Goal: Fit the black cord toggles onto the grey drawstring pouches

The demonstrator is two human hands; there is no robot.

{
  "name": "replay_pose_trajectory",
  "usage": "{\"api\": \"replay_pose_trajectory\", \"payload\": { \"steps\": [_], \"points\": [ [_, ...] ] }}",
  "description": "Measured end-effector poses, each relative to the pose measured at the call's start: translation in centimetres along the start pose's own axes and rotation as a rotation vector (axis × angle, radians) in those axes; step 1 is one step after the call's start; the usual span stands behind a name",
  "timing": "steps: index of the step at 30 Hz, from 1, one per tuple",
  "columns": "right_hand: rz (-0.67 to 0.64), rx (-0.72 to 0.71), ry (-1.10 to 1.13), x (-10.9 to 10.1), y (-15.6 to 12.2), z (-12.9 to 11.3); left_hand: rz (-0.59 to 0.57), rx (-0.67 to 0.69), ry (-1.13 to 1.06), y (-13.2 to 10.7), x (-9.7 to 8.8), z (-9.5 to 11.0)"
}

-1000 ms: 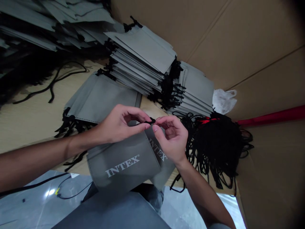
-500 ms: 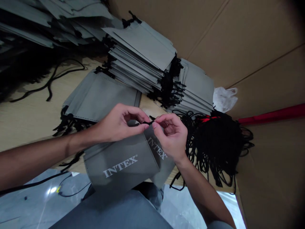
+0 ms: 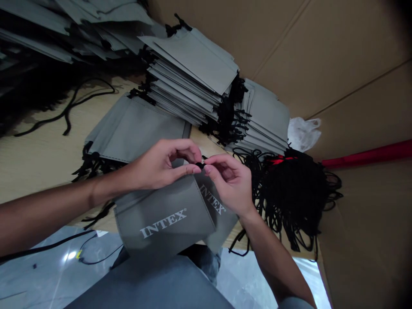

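Between the fingertips of both hands is a short black cord (image 3: 200, 165), bunched small at the corner of a grey bag. My left hand (image 3: 170, 165) pinches it from the left with thumb and forefinger. From the right, my right hand (image 3: 230, 178) pinches the same cord, its other fingers curled in. Just below the hands lies the grey bag printed INTEX (image 3: 164, 219), hanging over the table's front edge. A second grey INTEX bag (image 3: 222, 227) shows partly under it, to the right. The cord's exact shape is mostly hidden by the fingers.
A tall stack of grey bags (image 3: 199, 64) with black cord ends stands behind, beside another stack (image 3: 265, 113). More bags (image 3: 138, 124) lie left of it. A heap of black cords (image 3: 292, 193) sits right, near a cardboard wall (image 3: 354, 98) and a white plastic bag (image 3: 304, 133).
The fingertips have shifted slightly and the black cord between them looks more bunched, where it was stretched out before. Both arms stay almost in place.
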State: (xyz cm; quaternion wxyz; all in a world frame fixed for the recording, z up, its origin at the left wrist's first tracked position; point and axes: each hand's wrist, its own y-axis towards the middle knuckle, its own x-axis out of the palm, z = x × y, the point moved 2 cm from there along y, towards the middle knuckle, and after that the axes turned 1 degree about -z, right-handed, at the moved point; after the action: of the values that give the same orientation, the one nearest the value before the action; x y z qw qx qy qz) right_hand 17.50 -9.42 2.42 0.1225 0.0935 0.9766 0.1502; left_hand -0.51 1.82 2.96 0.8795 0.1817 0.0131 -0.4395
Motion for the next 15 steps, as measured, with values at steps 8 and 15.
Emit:
{"api": "replay_pose_trajectory", "payload": {
  "steps": [8,15],
  "points": [
    [0.022,-0.030,-0.100,-0.1,0.1,-0.1,-0.007,0.060,0.149,-0.3,-0.3,-0.2],
    [0.118,-0.322,-0.506,0.1,-0.3,-1.6,0.002,0.044,0.166,-0.4,-0.5,-0.3]
  ]
}}
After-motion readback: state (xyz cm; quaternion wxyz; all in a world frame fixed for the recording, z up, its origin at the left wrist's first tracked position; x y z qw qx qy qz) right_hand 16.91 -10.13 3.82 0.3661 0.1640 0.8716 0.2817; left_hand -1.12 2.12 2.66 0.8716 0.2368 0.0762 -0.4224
